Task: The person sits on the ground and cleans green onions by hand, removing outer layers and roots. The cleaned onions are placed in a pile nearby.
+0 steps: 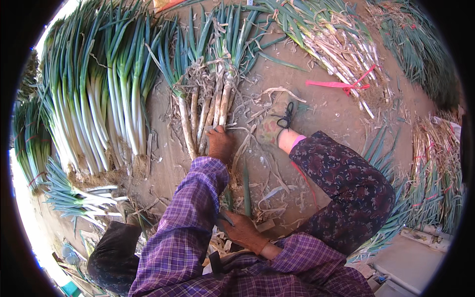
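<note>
My left hand (pixel 219 143), in a brownish-orange glove, is at the lower ends of several untrimmed long green onions (pixel 204 111) with dry, soil-stained outer leaves. Its fingers are curled at the stalks, but the glove hides how firmly they hold. Nearer my body is my right hand (pixel 243 231), gloved alike, closed around a small dark object (pixel 227 218) whose kind is unclear. Left of the untrimmed stalks lies a large pile of cleaned green onions (pixel 92 122) with white stems and roots.
Short green onions (pixel 92 202) lie near my left knee. A bundle with a pink tie (pixel 345 85) is at the upper right; more bundles (pixel 430 167) line the right side. Peeled dry leaves (pixel 274 185) litter the floor around my shoe (pixel 274 122).
</note>
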### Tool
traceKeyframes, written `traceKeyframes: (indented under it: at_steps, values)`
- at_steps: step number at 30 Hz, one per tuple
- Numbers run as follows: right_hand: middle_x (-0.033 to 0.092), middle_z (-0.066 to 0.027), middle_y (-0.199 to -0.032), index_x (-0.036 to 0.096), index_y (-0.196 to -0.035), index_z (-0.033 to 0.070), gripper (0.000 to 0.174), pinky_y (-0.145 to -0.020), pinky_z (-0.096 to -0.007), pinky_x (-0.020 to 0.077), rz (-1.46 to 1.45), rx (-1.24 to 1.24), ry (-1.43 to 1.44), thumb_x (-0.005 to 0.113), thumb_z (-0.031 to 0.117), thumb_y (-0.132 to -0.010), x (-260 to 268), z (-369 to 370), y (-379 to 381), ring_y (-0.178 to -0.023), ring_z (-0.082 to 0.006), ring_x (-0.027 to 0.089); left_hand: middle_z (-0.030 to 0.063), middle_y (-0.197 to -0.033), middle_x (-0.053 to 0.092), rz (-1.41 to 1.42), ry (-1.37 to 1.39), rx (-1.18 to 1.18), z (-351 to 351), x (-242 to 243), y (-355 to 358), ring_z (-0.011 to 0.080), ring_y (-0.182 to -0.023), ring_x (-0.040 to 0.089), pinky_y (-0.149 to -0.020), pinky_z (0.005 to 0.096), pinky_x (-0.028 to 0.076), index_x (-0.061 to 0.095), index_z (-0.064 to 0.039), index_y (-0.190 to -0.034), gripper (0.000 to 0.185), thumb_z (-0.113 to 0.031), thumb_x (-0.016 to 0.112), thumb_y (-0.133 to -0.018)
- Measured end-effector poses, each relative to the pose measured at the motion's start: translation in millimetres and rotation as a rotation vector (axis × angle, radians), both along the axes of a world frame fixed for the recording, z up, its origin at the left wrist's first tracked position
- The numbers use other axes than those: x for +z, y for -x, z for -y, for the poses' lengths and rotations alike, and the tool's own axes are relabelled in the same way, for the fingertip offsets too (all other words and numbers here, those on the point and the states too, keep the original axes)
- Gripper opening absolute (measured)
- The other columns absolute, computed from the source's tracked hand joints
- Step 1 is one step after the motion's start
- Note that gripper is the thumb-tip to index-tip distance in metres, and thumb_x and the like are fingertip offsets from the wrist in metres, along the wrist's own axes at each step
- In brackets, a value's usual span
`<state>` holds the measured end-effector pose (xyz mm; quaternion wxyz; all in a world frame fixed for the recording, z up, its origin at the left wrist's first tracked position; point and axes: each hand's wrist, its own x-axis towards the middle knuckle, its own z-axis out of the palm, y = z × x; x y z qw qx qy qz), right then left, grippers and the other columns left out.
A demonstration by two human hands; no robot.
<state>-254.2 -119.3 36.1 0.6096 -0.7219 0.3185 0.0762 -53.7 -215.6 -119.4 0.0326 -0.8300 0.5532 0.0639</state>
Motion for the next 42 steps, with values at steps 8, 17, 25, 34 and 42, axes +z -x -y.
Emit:
traceKeyframes:
  at_steps: [8, 17, 25, 34, 42]
  values:
    - [0.065, -0.0175, -0.092, 0.06, -0.112, 0.007, 0.028, -0.071, -0.042, 0.0489, 0.029, -0.113, -0.124, 0.051, 0.024, -0.092, 9.9, 2.3, -9.3, -0.085, -0.0351, 0.063, 0.0122, -0.068, 0.059, -1.429, 0.764, 0.64, 3.5, 49.1, -79.1, 0.0195, -0.052, 0.054, -0.05, 0.0293, 0.045, 0.058, -0.006, -0.11, 0.038, 0.004, 0.047, -0.075]
    - [0.066, -0.0177, -0.094, 0.063, -0.106, 0.007, 0.027, -0.071, -0.0414, 0.0498, 0.131, -0.092, 0.0, 0.054, 0.027, -0.09, -2.6, -2.8, 5.9, -0.085, -0.0343, 0.064, 0.0081, -0.074, 0.056, -1.929, 0.933, 0.649, -99.5, 155.3, -31.1, 0.0161, -0.057, 0.055, -0.049, 0.0303, 0.048, 0.037, -0.009, -0.124, 0.046, -0.017, 0.06, -0.085]
    - [0.066, -0.0162, -0.091, 0.061, -0.106, 0.006, 0.026, -0.071, -0.0358, 0.0499, 0.157, -0.49, -0.074, 0.051, 0.026, -0.093, -22.5, -1.5, 20.1, -0.086, -0.0267, 0.065, 0.0058, -0.075, 0.055, -2.64, 0.869, 0.962, -174.0, 101.3, 40.6, 0.0137, -0.06, 0.05, -0.053, 0.0271, 0.045, 0.054, -0.007, -0.099, 0.024, -0.031, 0.053, -0.094]
    - [0.06, -0.005, -0.085, 0.059, -0.106, 0.002, 0.032, -0.059, -0.0292, 0.0474, 0.206, -0.414, -0.761, 0.052, 0.031, -0.095, -18.9, -30.4, 25.3, -0.07, -0.0137, 0.058, 0.0095, -0.103, 0.058, -1.594, 0.127, 0.604, -192.9, 121.7, 48.8, 0.0201, -0.094, 0.058, -0.075, 0.0323, 0.051, 0.054, 0.001, -0.116, 0.051, -0.038, 0.067, -0.085]
    - [0.059, -0.0046, -0.076, 0.055, -0.108, 0.0, 0.019, -0.04, -0.0297, 0.0443, 0.027, -0.409, -0.767, 0.055, 0.012, -0.093, -18.5, -47.8, 37.0, -0.051, -0.014, 0.056, 0.0173, -0.129, 0.044, -1.358, 0.724, 0.693, -73.6, 50.0, -26.2, 0.0303, -0.112, 0.048, -0.087, 0.0396, 0.046, 0.037, -0.004, -0.133, 0.069, -0.036, 0.067, -0.08]
